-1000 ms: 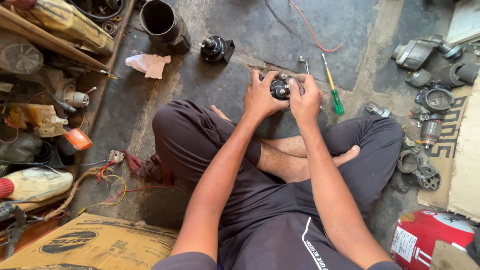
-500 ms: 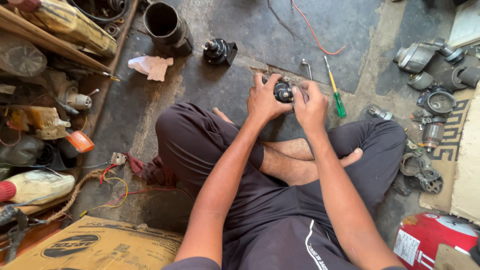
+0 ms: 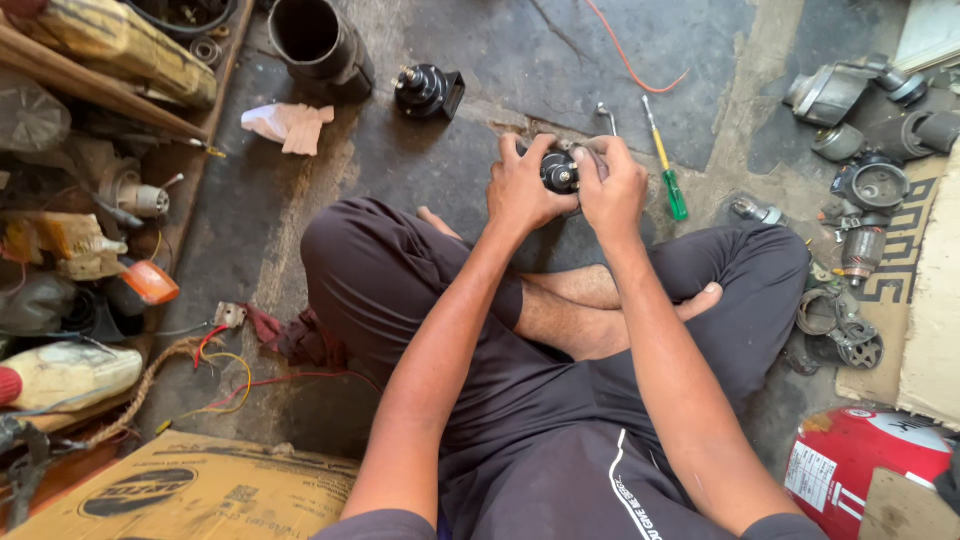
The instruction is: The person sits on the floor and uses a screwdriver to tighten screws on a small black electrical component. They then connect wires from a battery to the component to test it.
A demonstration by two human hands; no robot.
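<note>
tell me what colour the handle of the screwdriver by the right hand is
Green, on the screwdriver beside the right hand, in the head view.

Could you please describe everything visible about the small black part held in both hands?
The small black part is round, dark and seemingly metal, with a pale stud at its centre facing the camera. The left hand and right hand clasp it from either side, hiding its edges, above the concrete floor just beyond the crossed legs.

Small round black motor part point(image 3: 560, 171), metal hub at its centre facing up, sits gripped between both hands: left hand point(image 3: 522, 190) wraps its left side, right hand point(image 3: 612, 188) covers its right side and top. It's held just above the floor, mostly hidden by fingers.
</note>
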